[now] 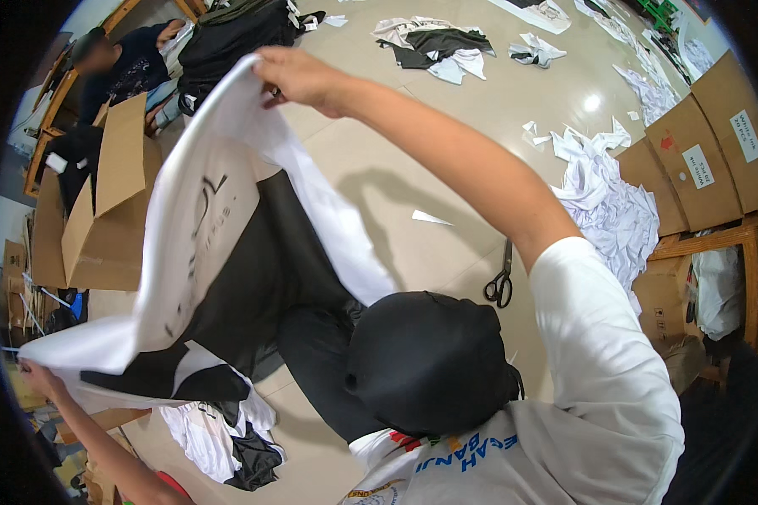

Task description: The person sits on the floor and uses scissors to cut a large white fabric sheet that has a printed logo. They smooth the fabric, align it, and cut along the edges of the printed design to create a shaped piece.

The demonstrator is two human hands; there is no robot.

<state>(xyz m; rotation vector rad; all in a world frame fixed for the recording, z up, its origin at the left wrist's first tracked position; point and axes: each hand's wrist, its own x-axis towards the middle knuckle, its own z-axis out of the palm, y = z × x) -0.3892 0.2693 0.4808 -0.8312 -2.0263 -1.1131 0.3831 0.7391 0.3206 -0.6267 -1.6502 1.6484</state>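
Observation:
My right hand (299,82), raised at top centre, grips one corner of a large white and black printed cloth (198,252). My left hand (40,376), at the lower left, holds another corner, so the cloth hangs spread between them, partly folded. Below it a pile of white and black fabric (219,442) lies on the tiled floor (455,168). A black rounded object (421,353) covers part of my body at lower centre. Black scissors (499,286) lie on the floor to the right of the cloth, near my right forearm.
An open cardboard box (105,244) stands at left; behind it a co-worker (122,63) sits beside black fabric (219,38). White fabric heaps (606,215) and stacked cartons (703,160) over a wooden frame (745,244) line the right. More scraps (434,46) lie farther back.

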